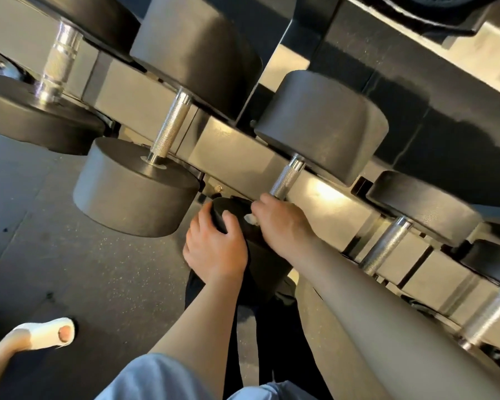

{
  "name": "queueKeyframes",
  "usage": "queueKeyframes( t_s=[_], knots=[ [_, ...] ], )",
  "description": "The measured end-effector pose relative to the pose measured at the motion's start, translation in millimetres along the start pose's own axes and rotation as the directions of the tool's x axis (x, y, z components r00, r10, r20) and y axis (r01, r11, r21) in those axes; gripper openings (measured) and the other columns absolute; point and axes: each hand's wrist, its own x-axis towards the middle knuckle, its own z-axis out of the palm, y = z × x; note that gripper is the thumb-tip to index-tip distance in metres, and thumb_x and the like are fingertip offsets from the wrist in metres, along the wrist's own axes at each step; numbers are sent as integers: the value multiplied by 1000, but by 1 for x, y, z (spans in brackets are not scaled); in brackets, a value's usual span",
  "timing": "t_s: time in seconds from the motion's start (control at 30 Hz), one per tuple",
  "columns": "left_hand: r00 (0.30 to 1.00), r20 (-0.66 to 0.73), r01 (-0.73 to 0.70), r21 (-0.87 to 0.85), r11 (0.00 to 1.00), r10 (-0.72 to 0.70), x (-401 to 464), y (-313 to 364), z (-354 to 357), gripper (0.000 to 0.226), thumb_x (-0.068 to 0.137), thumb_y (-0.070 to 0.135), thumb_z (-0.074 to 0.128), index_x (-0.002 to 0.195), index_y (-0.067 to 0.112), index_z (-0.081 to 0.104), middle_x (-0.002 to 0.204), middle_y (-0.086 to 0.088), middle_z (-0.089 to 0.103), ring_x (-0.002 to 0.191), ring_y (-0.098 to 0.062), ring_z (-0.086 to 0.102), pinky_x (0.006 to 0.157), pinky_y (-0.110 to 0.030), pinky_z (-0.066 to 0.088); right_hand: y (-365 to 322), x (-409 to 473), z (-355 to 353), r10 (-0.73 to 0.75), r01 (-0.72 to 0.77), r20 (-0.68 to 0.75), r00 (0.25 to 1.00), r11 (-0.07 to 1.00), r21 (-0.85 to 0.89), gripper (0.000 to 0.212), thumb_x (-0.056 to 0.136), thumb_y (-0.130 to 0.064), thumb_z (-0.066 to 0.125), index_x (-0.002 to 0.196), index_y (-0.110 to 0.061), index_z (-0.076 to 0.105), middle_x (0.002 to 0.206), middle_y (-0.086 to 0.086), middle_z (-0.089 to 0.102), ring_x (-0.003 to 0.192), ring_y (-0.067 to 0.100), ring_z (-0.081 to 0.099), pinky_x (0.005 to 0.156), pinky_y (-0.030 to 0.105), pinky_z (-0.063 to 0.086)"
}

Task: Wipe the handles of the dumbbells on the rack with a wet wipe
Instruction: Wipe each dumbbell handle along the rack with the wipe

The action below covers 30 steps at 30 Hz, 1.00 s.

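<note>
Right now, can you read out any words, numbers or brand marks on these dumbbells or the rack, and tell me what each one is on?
None can be read. The dumbbell heads show plain dark faces, with no numbers or brand in view. The rack rail shows only glare. The wipe in the right hand is blank as far as it shows.

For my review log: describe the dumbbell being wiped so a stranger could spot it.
On the grey rack, it is the dumbbell third from the left. Unlike its neighbours, both hands are on it: the left hand steadies its near head, the right hand holds a white wipe at its handle.
</note>
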Motion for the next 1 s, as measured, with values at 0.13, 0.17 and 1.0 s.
queueKeyframes(
  t_s=[0.13, 0.17, 1.0],
  knots=[
    [999, 41, 14, 55, 998, -17, 1, 0, -2, 46, 98, 42, 38, 140, 25, 44, 138, -5, 51, 128, -27, 45, 108, -46, 31, 6, -13, 8, 212, -189, -52, 976, 938, 291, 16, 94, -8, 51, 105, -14, 60, 112, 1, 55, 96, 20, 59, 78, 27, 50],
    [997, 67, 21, 62, 998, -25, 1, 0, -3, 47, 98, 43, 36, 141, 26, 42, 140, -5, 49, 129, -27, 43, 109, -45, 28, 5, -15, 7, 314, -261, -43, 949, 852, 454, 12, 94, -8, 52, 100, -15, 60, 106, -3, 55, 93, 12, 57, 76, 22, 51],
    [828, 559, -195, 208, 959, 47, 183, -23, -146, 143, 55, 49, 89, 146, 41, -21, 158, -3, -22, 145, -33, -19, 112, -68, 13, -143, 173, -32, 333, -328, 45, 942, 884, 334, 21, 95, -18, 53, 115, -22, 55, 111, 7, 60, 103, 23, 57, 73, 26, 43]
  ],
)
